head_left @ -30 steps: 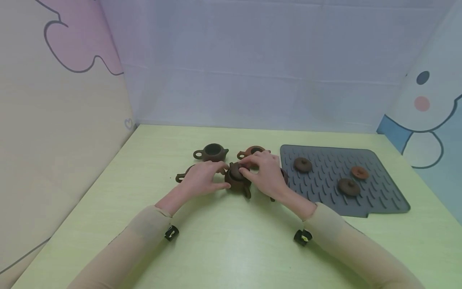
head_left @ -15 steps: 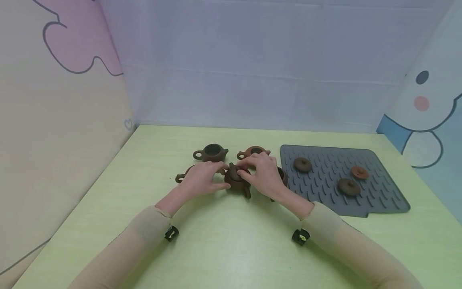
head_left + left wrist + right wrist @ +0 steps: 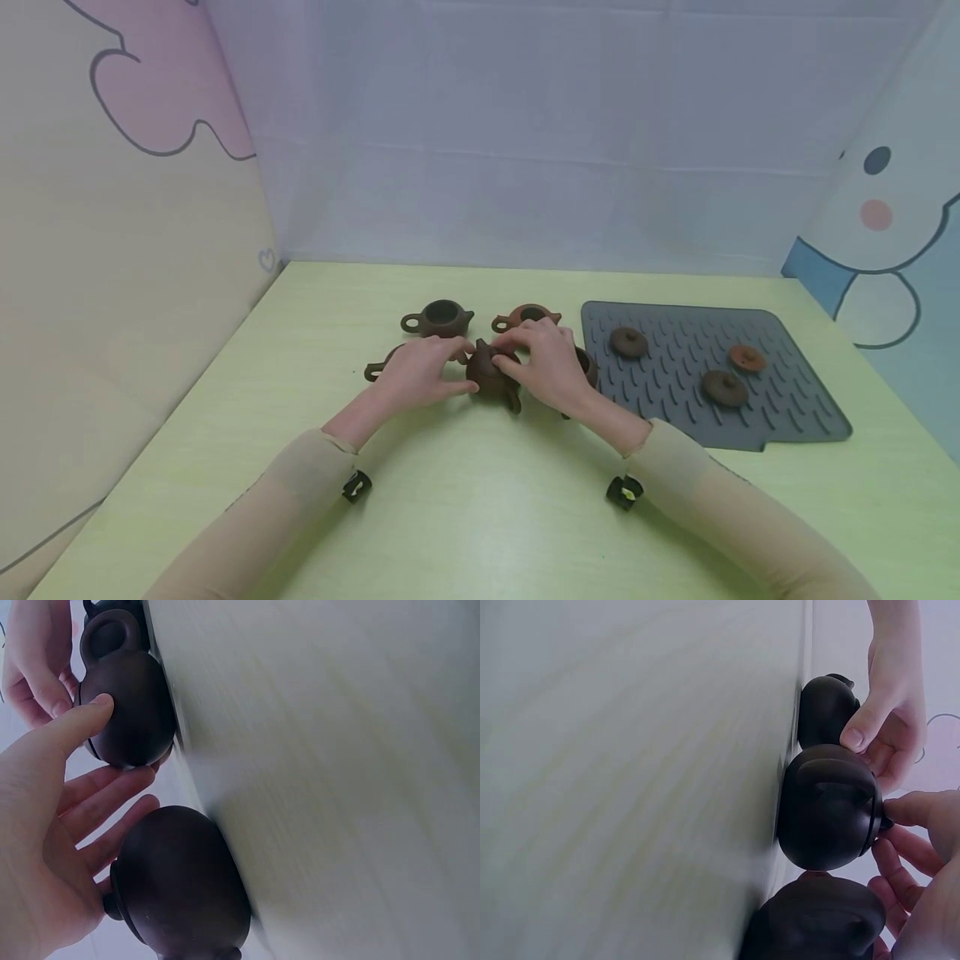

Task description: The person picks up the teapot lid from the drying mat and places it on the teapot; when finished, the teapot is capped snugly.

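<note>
In the head view a dark brown teapot (image 3: pixel 489 385) stands on the table between both hands. My left hand (image 3: pixel 420 371) holds its body, thumb on the near side and fingers on the far side. My right hand (image 3: pixel 547 362) pinches the knob of its lid (image 3: pixel 875 814), which lies level on the opening in the right wrist view. Under my left palm a second teapot (image 3: pixel 184 885) wears its lid. Beside my right hand is an open dark teapot (image 3: pixel 587 367), partly hidden.
Behind the hands stand an open dark teapot (image 3: pixel 442 317) and an open reddish teapot (image 3: pixel 517 317). On the right a grey ridged mat (image 3: pixel 675 417) bears two dark lids, one a brown lid (image 3: pixel 628 342), and a reddish lid (image 3: pixel 747 358). Walls border the table's back and left.
The lid, raised and tilted a second ago, has come down level onto the teapot. My right hand has shifted slightly left; my left hand has kept its place.
</note>
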